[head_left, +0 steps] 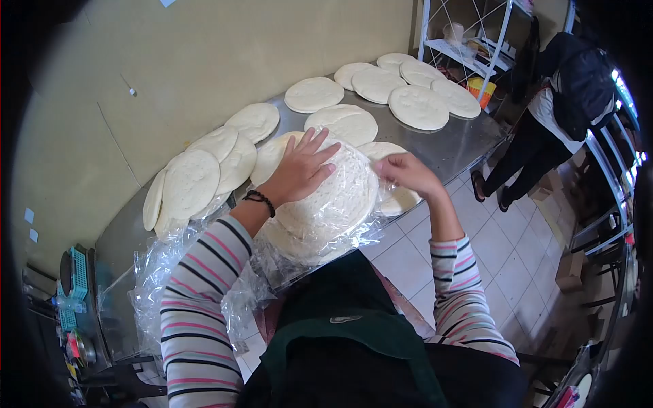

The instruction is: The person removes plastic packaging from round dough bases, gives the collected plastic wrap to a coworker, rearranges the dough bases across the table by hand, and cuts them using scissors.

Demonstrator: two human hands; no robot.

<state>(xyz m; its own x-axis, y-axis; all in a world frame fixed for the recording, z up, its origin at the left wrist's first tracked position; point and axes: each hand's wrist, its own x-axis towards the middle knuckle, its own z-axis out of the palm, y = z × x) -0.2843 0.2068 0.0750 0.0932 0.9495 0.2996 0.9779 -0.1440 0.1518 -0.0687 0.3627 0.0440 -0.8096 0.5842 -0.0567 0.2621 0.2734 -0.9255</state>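
A round flat bread [333,200] lies inside a clear plastic bag [367,234] at the metal table's front edge. My left hand [303,166] rests with fingers spread on the bagged bread's upper left part. At its upper right edge, my right hand [408,173] has its fingers pinched together on the clear plastic. Beneath and behind my right hand lie more flat breads [398,200], partly hidden. Loose clear plastic bags [170,265] are heaped to the left of the bagged bread, below my left forearm.
More round breads [190,183] lie in overlapping groups along the metal table [462,143] toward the far right. A shelf rack [462,58] stands beyond its far end. At the right, a person [551,122] stands on the tiled floor. A green basket [73,279] is at far left.
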